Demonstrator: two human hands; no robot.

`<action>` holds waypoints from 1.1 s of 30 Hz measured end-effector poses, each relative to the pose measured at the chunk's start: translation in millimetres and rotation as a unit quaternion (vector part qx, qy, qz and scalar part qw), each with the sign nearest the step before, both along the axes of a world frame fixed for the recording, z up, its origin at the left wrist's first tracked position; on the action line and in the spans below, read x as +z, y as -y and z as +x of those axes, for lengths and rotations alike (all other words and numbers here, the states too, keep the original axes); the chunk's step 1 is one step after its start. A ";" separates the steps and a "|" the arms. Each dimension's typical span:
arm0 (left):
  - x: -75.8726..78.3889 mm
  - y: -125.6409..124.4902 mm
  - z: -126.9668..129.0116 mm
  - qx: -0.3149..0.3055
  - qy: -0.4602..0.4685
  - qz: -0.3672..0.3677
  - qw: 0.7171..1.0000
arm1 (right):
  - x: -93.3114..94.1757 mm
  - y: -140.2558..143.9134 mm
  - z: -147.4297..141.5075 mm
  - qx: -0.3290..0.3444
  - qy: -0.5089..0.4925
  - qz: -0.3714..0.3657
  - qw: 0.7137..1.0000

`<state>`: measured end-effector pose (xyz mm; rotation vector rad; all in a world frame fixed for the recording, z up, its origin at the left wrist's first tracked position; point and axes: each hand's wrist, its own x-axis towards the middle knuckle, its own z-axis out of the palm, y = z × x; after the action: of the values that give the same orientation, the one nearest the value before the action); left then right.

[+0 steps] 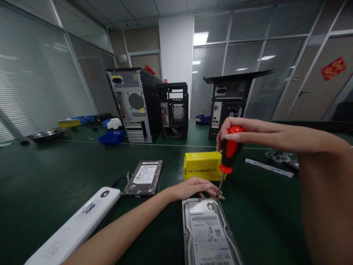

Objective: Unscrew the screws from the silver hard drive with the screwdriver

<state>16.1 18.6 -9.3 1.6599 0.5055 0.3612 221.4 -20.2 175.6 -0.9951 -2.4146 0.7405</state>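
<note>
A silver hard drive (211, 235) with a white printed label lies on the dark green table, close in front of me. My right hand (231, 132) is closed around the top of a red and black screwdriver (231, 150), held nearly upright. The tip of its shaft meets the drive's far right corner; the screw there is too small to make out. Resting at the drive's far edge, my left hand (198, 187) has its fingers stretched out beside the screwdriver tip. A yellow plastic bin (202, 165) stands just beyond my left hand.
Another hard drive (143, 178) lies to the left, beside a white power bank marked 18 (79, 224). Computer cases (135, 106) stand along the back. A blue bin (111, 137) and metal bowl (48, 134) sit at back left; a white strip (268, 167) lies right.
</note>
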 end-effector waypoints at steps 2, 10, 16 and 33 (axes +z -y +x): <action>-0.3 -0.4 0.0 0.002 -0.001 0.000 1.000 | -2.3 -4.2 -3.2 0.010 0.000 0.013 1.000; 0.5 0.6 -1.0 -0.005 0.011 -0.007 1.000 | -3.6 -4.4 -2.7 0.049 -0.027 -0.049 0.997; -0.7 0.0 -0.8 -0.002 0.004 -0.002 1.000 | -3.5 -8.5 -8.6 0.073 -0.070 -0.065 0.993; -7.4 -4.0 0.6 -0.011 0.006 -0.004 1.000 | -57.1 -15.8 -32.0 -0.054 -0.507 -0.132 0.850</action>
<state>16.7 22.6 -16.7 1.6532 0.4793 0.3512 189.4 -4.4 118.5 -0.5694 -1.3427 1.1927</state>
